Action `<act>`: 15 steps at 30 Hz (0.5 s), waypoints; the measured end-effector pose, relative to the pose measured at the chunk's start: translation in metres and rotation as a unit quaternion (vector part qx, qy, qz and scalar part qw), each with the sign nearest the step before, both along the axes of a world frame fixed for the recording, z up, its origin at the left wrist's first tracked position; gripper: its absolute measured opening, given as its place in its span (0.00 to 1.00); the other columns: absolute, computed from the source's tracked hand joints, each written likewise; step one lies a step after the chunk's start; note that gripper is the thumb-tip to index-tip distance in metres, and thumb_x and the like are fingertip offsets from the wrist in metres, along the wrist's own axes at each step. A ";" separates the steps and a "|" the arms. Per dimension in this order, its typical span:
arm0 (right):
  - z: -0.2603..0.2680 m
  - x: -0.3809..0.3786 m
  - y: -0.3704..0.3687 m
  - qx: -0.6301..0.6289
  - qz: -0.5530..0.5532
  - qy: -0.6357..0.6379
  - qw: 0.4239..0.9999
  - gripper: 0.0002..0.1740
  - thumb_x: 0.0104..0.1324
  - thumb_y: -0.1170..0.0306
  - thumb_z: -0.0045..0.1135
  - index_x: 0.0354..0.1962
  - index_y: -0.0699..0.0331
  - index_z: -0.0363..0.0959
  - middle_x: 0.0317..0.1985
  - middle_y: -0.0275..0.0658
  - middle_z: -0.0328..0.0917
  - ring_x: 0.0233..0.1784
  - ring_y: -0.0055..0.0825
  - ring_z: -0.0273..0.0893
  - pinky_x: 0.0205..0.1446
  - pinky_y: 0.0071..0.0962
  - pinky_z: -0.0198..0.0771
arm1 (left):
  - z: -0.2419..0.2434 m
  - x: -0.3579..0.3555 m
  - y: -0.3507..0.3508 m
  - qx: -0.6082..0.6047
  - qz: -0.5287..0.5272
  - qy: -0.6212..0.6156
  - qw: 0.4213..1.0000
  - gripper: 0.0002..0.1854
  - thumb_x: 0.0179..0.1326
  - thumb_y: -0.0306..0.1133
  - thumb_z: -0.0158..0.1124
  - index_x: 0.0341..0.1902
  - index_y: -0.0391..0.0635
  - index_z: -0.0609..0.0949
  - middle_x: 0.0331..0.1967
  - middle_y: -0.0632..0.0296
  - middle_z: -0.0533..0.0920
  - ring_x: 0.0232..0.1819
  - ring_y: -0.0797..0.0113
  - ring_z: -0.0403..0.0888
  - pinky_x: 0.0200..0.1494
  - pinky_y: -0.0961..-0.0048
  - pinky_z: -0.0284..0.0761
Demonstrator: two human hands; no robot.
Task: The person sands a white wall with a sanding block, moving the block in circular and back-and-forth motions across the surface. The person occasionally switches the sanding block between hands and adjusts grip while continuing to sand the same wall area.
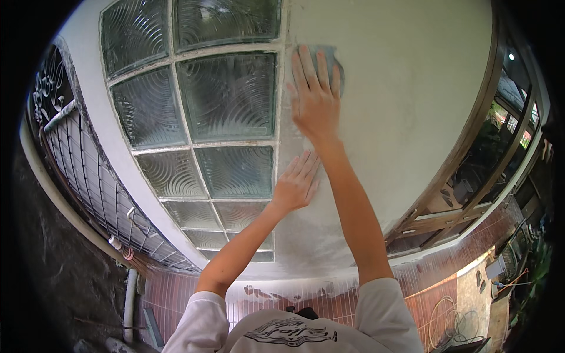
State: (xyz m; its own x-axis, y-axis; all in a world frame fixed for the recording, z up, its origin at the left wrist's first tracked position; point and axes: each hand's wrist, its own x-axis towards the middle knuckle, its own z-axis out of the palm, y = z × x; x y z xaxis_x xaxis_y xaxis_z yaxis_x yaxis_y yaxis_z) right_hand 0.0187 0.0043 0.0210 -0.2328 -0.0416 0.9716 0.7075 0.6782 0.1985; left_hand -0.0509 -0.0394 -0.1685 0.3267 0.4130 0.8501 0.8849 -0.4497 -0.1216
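Observation:
My right hand (315,95) lies flat against a pale painted wall (388,110), its fingers spread over a grey sheet (339,73), perhaps sandpaper or cloth, pressed to the surface. Lower and to the left, my left hand (296,183) rests with its palm on the same wall, fingers pointing up, and no object shows in it. Just left of both hands is a panel of glass blocks (227,97) with a ripple pattern, divided by whitish joints. The wall around and below my hands has greyish, dusty patches.
A wood-framed glass door or window (468,167) stands at the right. On the left are a metal grille (88,145) and a broom (128,253). Reddish floor tiles (167,291) carry white dust below. A coiled hose or cable (446,322) and slippers (480,281) lie at the lower right.

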 end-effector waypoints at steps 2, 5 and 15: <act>-0.027 0.005 -0.006 -0.002 -0.021 0.018 1.000 0.31 0.74 0.62 0.49 0.72 0.55 0.63 0.78 0.31 0.57 0.81 0.43 0.53 0.80 0.55 0.46 | 0.000 -0.004 -0.001 0.023 -0.027 0.001 0.999 0.27 0.68 0.40 0.57 0.64 0.34 0.76 0.70 0.51 0.72 0.77 0.51 0.62 0.76 0.56 0.59; -0.039 0.007 -0.008 -0.018 -0.046 0.036 0.998 0.30 0.73 0.63 0.49 0.71 0.56 0.65 0.78 0.32 0.58 0.80 0.45 0.53 0.80 0.54 0.47 | -0.002 -0.007 -0.001 -0.014 -0.031 0.012 0.999 0.23 0.64 0.40 0.59 0.57 0.34 0.80 0.61 0.47 0.78 0.71 0.45 0.69 0.75 0.51 0.59; -0.025 0.002 -0.017 0.018 -0.050 0.055 0.997 0.29 0.73 0.66 0.50 0.71 0.55 0.66 0.77 0.34 0.58 0.80 0.49 0.53 0.80 0.52 0.46 | -0.001 -0.007 0.004 -0.014 -0.043 0.000 0.999 0.25 0.62 0.43 0.59 0.56 0.37 0.81 0.60 0.49 0.79 0.70 0.47 0.70 0.76 0.53 0.59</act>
